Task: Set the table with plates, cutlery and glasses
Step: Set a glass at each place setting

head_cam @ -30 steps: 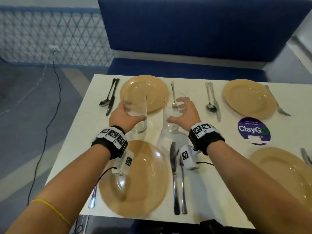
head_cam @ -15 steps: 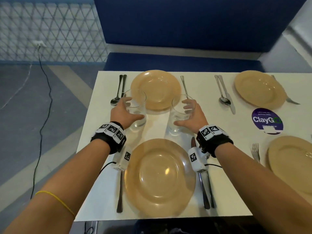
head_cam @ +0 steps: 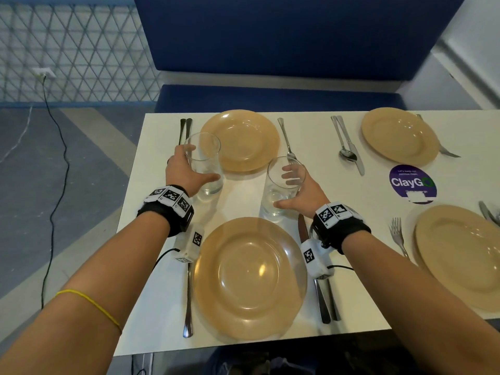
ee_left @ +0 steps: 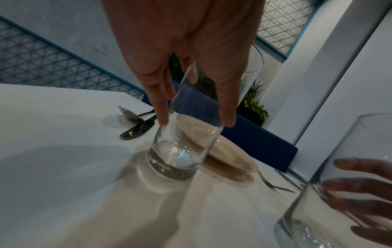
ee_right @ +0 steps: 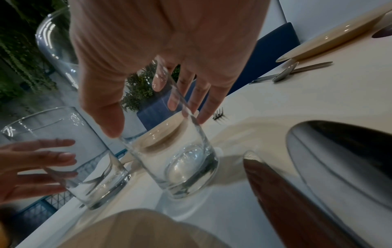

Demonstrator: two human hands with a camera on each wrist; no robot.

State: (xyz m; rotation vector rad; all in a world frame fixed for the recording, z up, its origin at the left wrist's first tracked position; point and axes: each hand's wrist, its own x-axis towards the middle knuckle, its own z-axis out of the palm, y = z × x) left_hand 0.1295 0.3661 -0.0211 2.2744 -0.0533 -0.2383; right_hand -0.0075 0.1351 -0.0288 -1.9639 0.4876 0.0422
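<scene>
Two clear empty glasses stand upright on the white worktop, well apart. The left glass is just beside the far plate; the right glass stands between that plate and the near plate.

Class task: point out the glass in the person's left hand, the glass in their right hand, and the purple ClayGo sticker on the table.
Left-hand glass [head_cam: 204, 158]: head view, upper side wall.
Right-hand glass [head_cam: 276, 185]: head view, middle of the side wall.
ClayGo sticker [head_cam: 412, 182]: head view, centre of the white lettering.
</scene>
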